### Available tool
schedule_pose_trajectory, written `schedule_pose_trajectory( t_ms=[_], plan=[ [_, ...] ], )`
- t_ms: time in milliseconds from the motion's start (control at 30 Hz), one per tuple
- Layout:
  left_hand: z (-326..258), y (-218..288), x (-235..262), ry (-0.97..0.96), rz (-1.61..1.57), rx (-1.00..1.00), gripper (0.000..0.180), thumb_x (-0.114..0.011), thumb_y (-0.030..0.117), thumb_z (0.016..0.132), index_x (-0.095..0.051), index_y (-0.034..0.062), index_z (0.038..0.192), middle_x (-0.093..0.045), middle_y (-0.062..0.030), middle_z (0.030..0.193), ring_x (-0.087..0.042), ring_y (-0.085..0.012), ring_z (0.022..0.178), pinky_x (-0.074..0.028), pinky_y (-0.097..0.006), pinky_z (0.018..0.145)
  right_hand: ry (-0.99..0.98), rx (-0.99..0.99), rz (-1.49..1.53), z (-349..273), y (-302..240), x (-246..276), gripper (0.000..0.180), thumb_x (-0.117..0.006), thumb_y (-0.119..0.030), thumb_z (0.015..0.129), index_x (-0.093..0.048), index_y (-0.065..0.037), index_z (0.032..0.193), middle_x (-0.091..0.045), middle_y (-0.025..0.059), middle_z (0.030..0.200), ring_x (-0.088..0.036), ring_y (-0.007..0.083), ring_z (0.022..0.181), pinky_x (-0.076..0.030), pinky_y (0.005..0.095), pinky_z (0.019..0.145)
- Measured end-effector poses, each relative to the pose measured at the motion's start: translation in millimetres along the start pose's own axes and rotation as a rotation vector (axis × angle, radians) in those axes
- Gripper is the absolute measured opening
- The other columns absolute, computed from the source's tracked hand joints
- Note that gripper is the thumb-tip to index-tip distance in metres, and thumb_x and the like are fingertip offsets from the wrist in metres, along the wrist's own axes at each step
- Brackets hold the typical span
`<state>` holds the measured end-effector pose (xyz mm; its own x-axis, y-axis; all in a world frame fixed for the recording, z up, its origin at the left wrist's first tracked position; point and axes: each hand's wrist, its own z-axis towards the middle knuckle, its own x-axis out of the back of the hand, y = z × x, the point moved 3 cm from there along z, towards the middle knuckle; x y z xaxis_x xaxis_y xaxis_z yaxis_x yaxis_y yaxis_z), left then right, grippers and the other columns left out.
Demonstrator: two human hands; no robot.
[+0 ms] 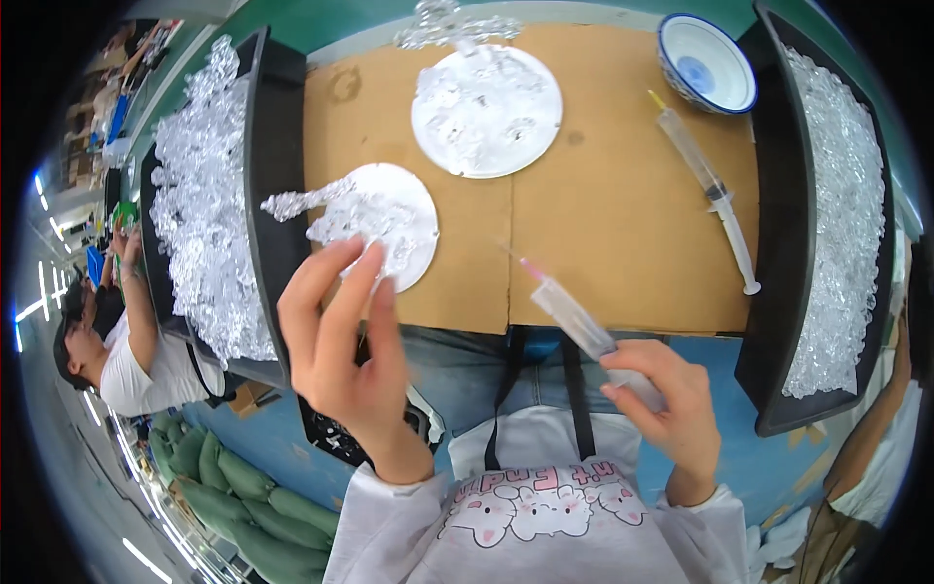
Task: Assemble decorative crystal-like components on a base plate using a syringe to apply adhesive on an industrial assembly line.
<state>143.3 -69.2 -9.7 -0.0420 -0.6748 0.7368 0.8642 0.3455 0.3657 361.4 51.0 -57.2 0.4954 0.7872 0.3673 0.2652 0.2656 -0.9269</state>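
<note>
White-sleeved hands point(345, 358) apart, left farther forward

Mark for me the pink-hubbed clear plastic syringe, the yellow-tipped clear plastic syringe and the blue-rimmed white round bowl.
Pink-hubbed clear plastic syringe point(574, 316): head view, barrel.
Yellow-tipped clear plastic syringe point(699, 161): head view, barrel.
Blue-rimmed white round bowl point(718, 59): head view, inner wall.

On the cardboard-topped counter point(623, 214), a near white plate point(421, 209) and a far white plate point(547, 102) are set, both topped with clear pieces point(375, 222); a bowl point(722, 56) and a yellow-tipped syringe point(693, 156) are placed rightward.
</note>
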Motion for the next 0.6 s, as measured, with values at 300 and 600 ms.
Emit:
schedule_pose_trajectory(
  t_ms=[300,600],
  plan=[
    [-27,-46,14,0.035,0.078,0.16,0.034,-0.074,-0.006,0.07,-0.07,0.0027,0.102,-0.064,-0.009,0.099,-0.058,-0.0238,0.093,-0.046,-0.032,0.079,-0.093,0.037,-0.156,19,-11,-44,0.026,-0.073,-0.001,0.074,-0.067,-0.008,0.098,-0.066,0.0105,0.096,-0.065,0.0241,0.071,-0.051,0.0288,0.06],
    [-7,-57,-23,-0.127,-0.016,0.049,0.041,-0.079,0.005,0.07,-0.071,0.013,0.109,-0.062,-0.0084,0.111,-0.06,-0.0225,0.091,-0.048,-0.031,0.069,-0.085,0.065,-0.224,38,-4,-53,0.024,-0.073,-0.004,0.075,-0.069,-0.01,0.098,-0.065,0.0081,0.096,-0.063,0.0216,0.067,-0.05,0.0286,0.057]
  ],
)
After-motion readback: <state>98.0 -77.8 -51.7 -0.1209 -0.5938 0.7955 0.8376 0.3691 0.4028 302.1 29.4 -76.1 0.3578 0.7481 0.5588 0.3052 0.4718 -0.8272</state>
